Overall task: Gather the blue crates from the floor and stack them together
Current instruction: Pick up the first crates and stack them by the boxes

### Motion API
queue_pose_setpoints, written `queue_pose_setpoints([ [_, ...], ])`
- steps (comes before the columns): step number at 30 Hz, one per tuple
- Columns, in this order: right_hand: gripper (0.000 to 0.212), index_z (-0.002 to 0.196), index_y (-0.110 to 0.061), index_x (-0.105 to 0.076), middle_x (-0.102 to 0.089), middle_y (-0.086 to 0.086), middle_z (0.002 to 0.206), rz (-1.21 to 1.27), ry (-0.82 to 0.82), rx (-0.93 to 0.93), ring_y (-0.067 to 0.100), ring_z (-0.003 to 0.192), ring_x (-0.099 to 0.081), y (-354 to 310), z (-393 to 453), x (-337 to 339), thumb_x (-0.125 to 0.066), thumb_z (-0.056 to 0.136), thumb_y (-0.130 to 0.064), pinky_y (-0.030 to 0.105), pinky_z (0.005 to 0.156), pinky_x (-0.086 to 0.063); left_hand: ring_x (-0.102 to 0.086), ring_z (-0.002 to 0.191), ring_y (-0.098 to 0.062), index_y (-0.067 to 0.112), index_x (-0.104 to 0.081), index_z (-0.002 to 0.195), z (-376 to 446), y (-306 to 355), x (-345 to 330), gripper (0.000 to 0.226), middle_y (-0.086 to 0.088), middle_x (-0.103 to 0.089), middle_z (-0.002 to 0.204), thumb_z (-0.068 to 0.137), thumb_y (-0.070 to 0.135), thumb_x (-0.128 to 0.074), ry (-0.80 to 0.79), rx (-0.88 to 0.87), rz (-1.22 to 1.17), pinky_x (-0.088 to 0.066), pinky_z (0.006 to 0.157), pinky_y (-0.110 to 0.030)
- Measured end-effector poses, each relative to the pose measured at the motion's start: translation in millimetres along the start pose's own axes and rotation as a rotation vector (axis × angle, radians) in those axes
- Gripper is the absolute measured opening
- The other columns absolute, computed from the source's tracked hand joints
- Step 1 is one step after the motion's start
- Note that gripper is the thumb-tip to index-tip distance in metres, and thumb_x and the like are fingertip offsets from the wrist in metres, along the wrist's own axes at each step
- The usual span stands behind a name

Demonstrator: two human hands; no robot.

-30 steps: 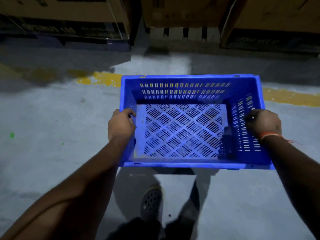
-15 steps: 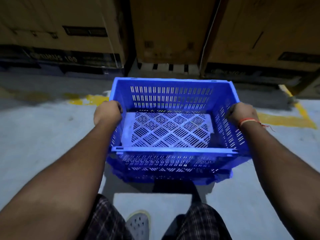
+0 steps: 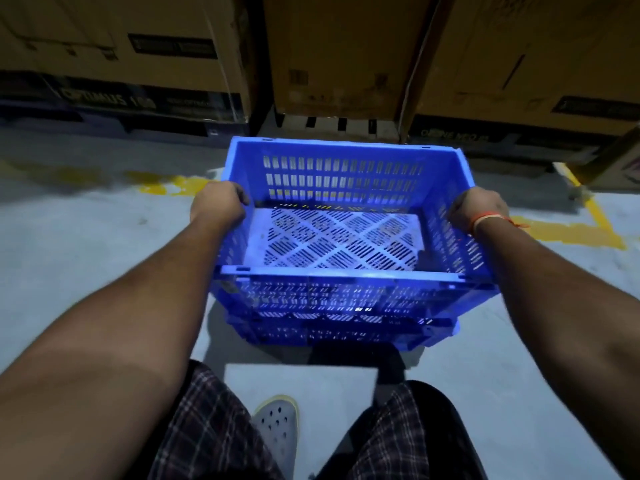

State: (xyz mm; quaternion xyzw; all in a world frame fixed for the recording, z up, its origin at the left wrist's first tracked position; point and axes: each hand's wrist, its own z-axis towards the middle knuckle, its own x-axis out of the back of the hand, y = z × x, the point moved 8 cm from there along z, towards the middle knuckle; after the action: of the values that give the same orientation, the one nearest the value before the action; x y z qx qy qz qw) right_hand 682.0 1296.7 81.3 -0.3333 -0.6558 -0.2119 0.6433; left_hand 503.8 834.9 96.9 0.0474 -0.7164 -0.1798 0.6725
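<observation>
legs: plaid shorts (image 3: 204, 427) at the bottom edge, one grey perforated clog (image 3: 277, 424) on the grey floor (image 3: 86, 258); person is bent over the stack.
lower crate (image 3: 332, 332): blue slotted crate on the floor just ahead of the feet; only its near wall and rim show under the top one.
top crate (image 3: 346, 275): blue slotted plastic crate, empty, lattice bottom visible; nested into the lower crate, near wall riding a bit proud, slightly skewed toward the right corner.
left hand (image 3: 218, 206): fingers curled over the top crate's left rim, thumb outside, firm hold.
right hand (image 3: 478, 211): fingers wrapped over the right rim, orange thread band at the wrist, also holding.
change: 1 s ago the crate was carried in the air over bare floor, no second crate in sight; half a second ago it was already over the lower crate; now it sits lower and closer to the cartons, both hands in the same hold.
meaning: judgement, this crate is at the seating step, two crates stacked; release not done yet. Can't tell if fully seated, far side hidden.
yellow line (image 3: 568, 233): worn floor marking running behind the crates, left and right.
cardboard cartons (image 3: 332, 53): big boxes on pallets along the back, just beyond the stack.
next: likely press down, let go, fetch any other crate; none else in view.
</observation>
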Motion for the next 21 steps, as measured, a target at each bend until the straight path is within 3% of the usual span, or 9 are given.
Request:
queue_pose_setpoints([
  [3, 0.031, 0.092, -0.014, -0.075, -0.071, 0.015, 0.091, -0.011, -0.029, 0.023, 0.033, 0.084, -0.068, 0, 10, -5, -0.068, 0.07, -0.035, 0.034, 0.074, -0.053, -0.067, 0.094, -0.03, 0.031, -0.07, 0.084, -7, -6, 2, 0.03, -0.008, -0.071, 0.102, 0.073, 0.005, -0.06, -0.036, -0.002, -0.045, -0.052, 0.078, -0.033],
  [7, 0.026, 0.09, -0.017, -0.076, -0.073, 0.013, 0.092, -0.009, -0.068, 0.072, 0.032, 0.085, -0.068, -8, 12, -8, -0.074, 0.071, -0.034, 0.036, 0.078, -0.054, -0.067, 0.097, -0.028, 0.021, -0.075, 0.093, -21, -12, 10, 0.031, -0.008, -0.072, 0.101, 0.075, 0.002, -0.059, -0.028, 0.013, -0.095, -0.051, 0.081, -0.029],
  [11, 0.023, 0.089, -0.018, -0.076, -0.072, 0.013, 0.093, -0.038, -0.056, 0.104, 0.033, 0.084, -0.068, -12, 12, -9, -0.073, 0.073, -0.034, 0.037, 0.077, -0.055, -0.066, 0.098, -0.03, 0.018, -0.075, 0.092, -33, -17, 13, 0.028, -0.01, -0.072, 0.1, 0.078, 0.003, -0.056, -0.009, 0.04, -0.108, -0.052, 0.084, -0.033],
  [17, 0.02, 0.085, -0.021, -0.075, -0.071, 0.013, 0.09, -0.036, -0.049, 0.109, 0.032, 0.079, -0.067, -12, 7, -7, -0.073, 0.072, -0.036, 0.036, 0.076, -0.055, -0.066, 0.093, -0.028, 0.02, -0.074, 0.09, -35, -20, 11, 0.031, -0.003, -0.062, 0.082, 0.075, 0.001, -0.055, -0.009, 0.064, -0.112, -0.045, 0.073, -0.026],
  [21, 0.026, 0.085, -0.018, -0.074, -0.071, 0.012, 0.088, -0.028, -0.044, 0.059, 0.031, 0.079, -0.067, -3, 7, -8, -0.069, 0.068, -0.036, 0.036, 0.076, -0.055, -0.066, 0.089, -0.026, 0.026, -0.074, 0.089, -25, -14, 9, 0.033, -0.005, -0.072, 0.096, 0.074, 0.003, -0.056, -0.013, 0.039, -0.121, -0.045, 0.069, -0.025],
])
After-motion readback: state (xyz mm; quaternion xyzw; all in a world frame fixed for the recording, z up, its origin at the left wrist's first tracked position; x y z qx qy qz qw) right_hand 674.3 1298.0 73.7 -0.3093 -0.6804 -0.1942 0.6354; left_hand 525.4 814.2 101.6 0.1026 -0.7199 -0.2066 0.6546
